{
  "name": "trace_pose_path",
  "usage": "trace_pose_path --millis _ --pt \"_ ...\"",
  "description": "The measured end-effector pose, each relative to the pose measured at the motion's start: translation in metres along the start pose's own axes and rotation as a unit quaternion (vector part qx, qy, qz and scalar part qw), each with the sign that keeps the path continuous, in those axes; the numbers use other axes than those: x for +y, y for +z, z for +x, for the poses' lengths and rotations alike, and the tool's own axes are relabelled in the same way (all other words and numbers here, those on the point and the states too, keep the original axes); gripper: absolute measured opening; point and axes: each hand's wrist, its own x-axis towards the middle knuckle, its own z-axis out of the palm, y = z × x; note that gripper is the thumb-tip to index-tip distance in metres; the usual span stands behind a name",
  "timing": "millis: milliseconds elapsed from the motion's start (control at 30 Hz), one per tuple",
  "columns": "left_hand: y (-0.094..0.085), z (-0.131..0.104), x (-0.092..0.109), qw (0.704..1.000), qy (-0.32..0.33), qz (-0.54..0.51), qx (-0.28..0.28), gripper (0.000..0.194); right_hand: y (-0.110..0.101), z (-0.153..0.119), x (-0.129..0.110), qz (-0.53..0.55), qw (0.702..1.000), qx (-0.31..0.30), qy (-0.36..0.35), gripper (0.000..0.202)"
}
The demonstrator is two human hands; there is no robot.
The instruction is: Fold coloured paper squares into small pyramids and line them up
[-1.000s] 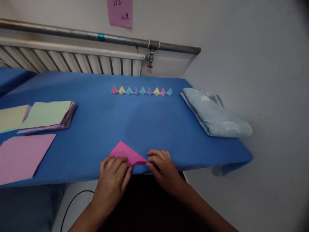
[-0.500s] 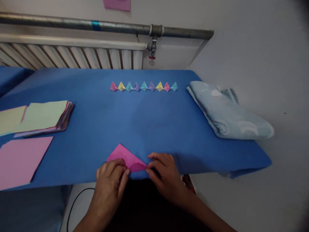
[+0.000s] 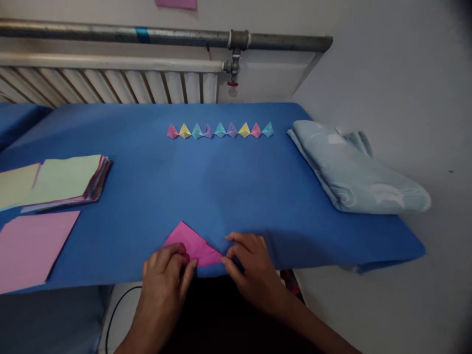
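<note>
The blue table [image 3: 165, 182] is the largest thing here, and its middle serves as the dial's centre. Beyond its far edge, around 11 o'clock, runs a white radiator [image 3: 153, 87]. A folded pale-blue cloth [image 3: 361, 177] lies at 3, a green-topped paper stack [image 3: 62, 179] at 9, and a pile of pink-topped sheets [image 3: 37, 246] at 8. By the near edge, the left hand [image 3: 164, 275] at 7 rests curled fingers and thumb on a folded magenta paper [image 3: 199, 248]; whether it pinches or only presses, I cannot tell. The right hand [image 3: 252, 263], at 5, pinches that paper's narrow tip between thumb and forefinger. The paper sits between them, its longest visible edge slanting from about 10 to 4, straight at the right fingertips. Each touches it, but the left covers more, hiding its 8 o'clock part. Smallest are 9 folded paper shapes [image 3: 220, 130], lined up at 12, well apart from the magenta paper.
</note>
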Motion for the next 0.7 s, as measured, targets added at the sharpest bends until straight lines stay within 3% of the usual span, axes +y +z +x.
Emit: trace_pose_path --millis 267,700 --pt "0.001 0.001 0.0 1.0 0.003 0.02 0.002 0.027 0.001 0.0 0.0 0.002 1.0 0.006 0.005 0.01" --pt "0.0 -0.005 -0.01 0.996 0.016 0.083 0.032 0.028 -0.006 0.0 -0.001 -0.019 0.998 -0.036 0.038 0.006"
